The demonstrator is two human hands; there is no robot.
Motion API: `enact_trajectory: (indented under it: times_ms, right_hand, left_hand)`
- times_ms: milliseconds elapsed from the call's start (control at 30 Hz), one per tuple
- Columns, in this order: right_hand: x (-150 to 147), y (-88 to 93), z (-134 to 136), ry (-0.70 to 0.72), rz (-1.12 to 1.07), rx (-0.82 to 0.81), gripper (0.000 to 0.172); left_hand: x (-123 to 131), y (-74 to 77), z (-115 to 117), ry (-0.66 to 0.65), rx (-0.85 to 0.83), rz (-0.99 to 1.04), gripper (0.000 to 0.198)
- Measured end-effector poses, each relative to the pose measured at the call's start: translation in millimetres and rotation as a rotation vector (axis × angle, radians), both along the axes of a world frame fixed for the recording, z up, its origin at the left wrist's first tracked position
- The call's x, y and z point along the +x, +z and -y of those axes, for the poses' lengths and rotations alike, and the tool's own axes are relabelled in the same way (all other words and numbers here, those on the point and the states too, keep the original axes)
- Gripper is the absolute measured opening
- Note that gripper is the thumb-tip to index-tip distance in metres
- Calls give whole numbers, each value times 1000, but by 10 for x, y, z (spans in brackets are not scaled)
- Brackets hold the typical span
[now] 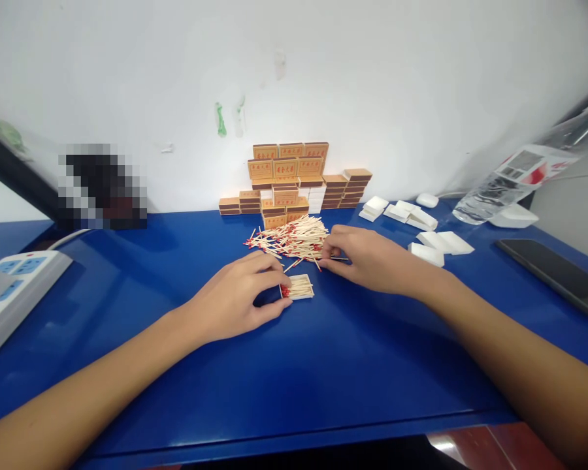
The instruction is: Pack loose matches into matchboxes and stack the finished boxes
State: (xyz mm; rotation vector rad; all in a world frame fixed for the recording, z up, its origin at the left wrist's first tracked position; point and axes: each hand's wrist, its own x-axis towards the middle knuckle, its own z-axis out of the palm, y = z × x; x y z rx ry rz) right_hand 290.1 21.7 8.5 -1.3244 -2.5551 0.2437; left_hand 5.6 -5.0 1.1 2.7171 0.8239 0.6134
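Note:
My left hand [245, 287] grips the left end of a small white matchbox tray [304, 296], thumb at the near side and fingers at the far side. Matches with red heads toward the left lie inside this tray. Just beyond it spreads a loose heap of matches [298, 236], red heads pointing various ways. At the heap's right edge is my right hand [367, 256], thumb and fingers pinched around a match whose thin stick shows between them. Behind the heap, orange-brown matchboxes [285, 168] are stacked in tiers against the wall.
Several white tray pieces [441, 242] lie at the right, near a white earbud case [426, 200]. Farther right are a tilted clear bottle [514, 173] and a dark phone [558, 271]. A white power strip [34, 287] sits at the left of the blue table [294, 391].

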Motion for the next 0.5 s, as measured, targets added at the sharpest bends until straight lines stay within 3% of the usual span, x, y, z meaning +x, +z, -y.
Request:
enact_trajectory:
  times_ms: [167,300,500]
  right_hand:
    - [-49,-11,26,53,-67,0,10]
    - [-42,-42,0,146,-86,-12,18]
    - [-76,-75,1,140,-85,-13,14]
  left_hand:
    - [-9,-1,8,-14,15,-5,17]
    - [0,-3,23,-25,27,30,15]
    - [10,2,32,-54,39,50,13]
